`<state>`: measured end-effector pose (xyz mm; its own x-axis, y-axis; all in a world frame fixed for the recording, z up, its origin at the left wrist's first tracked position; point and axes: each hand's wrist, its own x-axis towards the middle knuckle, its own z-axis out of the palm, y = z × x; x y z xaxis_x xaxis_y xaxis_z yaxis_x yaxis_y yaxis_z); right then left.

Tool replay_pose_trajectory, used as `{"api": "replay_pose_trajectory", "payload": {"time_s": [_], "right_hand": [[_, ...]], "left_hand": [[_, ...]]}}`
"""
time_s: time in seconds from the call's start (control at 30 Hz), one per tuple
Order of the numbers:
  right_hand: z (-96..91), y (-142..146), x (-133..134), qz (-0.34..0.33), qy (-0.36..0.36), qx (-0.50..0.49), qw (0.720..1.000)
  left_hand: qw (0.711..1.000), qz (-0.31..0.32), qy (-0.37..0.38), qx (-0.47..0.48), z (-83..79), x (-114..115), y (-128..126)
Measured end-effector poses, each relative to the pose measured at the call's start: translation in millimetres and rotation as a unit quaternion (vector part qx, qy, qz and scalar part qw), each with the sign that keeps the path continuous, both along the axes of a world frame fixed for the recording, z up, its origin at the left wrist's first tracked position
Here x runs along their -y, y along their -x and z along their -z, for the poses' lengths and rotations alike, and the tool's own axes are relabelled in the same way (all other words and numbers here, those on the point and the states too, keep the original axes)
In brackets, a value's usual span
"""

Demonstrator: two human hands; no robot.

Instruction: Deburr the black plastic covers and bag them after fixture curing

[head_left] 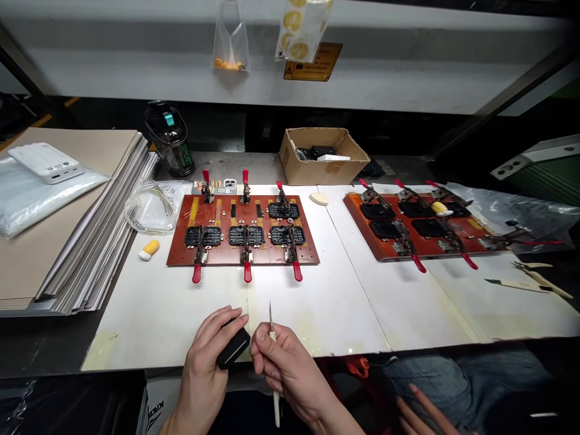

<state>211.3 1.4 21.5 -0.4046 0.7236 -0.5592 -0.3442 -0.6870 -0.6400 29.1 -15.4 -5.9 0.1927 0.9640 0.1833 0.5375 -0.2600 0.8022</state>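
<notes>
Bright light comes from above, with soft shadows on the desk (344, 314) beyond the fingers (222, 320). The picture edges bend slightly.

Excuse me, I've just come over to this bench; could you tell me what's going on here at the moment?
A person holds a small black block in the left hand and a slim craft knife, blade pointing up, in the right hand, the two hands close together. Ahead of them lies a red-brown fixture board with red-handled toggle clamps and black parts on it. A similar board lies further right.
</notes>
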Motion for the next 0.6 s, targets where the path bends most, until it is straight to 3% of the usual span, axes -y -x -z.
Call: {"api": "replay_pose_trajectory", "payload": {"time_s": [0.13, 0.33, 0.4, 0.47, 0.53, 0.6], "right_hand": [[1.6, -9, -3, 0.042, -0.057, 0.050, 0.996], [1.3, -11, -4, -0.054, -0.055, 0.103, 0.992], [2.9, -10, -4, -0.040, -0.066, 0.120, 0.990], [5.8, -9, -4, -0.008, -0.097, 0.159, 0.983], [9.4, -8, -3, 0.002, -0.130, 0.190, 0.973], [12.4, -7, -2, -0.013, -0.152, 0.207, 0.966]], "left_hand": [[1.000, -0.013, -0.008, -0.010, 1.8, 0, 3], [0.996, 0.024, -0.066, -0.055, 7.5, -1, 1], [0.999, -0.007, -0.014, -0.032, 7.0, -2, 2], [0.991, -0.081, 0.087, 0.064, 5.3, -4, 4], [0.946, -0.115, 0.221, 0.206, 2.8, -7, 8], [0.885, -0.079, 0.338, 0.311, 0.3, -11, 10]]}}
